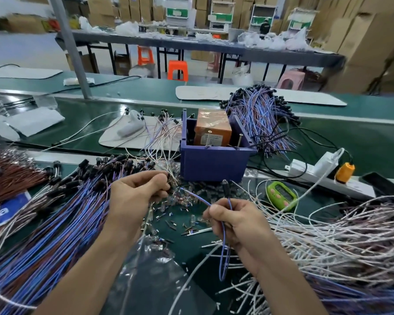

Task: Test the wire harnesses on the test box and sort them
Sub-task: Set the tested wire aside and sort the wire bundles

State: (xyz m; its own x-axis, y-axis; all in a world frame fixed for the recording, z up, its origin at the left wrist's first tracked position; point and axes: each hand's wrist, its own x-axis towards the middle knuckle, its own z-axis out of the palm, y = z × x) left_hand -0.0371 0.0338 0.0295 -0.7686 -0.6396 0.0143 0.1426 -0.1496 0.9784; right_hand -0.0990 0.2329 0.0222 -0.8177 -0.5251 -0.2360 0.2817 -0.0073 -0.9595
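Head camera looks down on a green worktop crowded with wire. The right hand pinches a blue wire harness between thumb and curled fingers. Below the hand the harness hangs in a long loop. Above it, one lead rises to a black connector and the other arcs left toward the left hand. The left hand's fingers are curled, with their tips just in front of the blue test box, over a scatter of small clear connectors. I cannot tell whether it grips the harness end or anything else. The test box stands between and beyond the hands, with an orange block inside it. A thick pile of blue harnesses fans out on the left, a pile of white wires lies on the right, and another blue bundle rests behind the box. A green timer lies near a white power strip.
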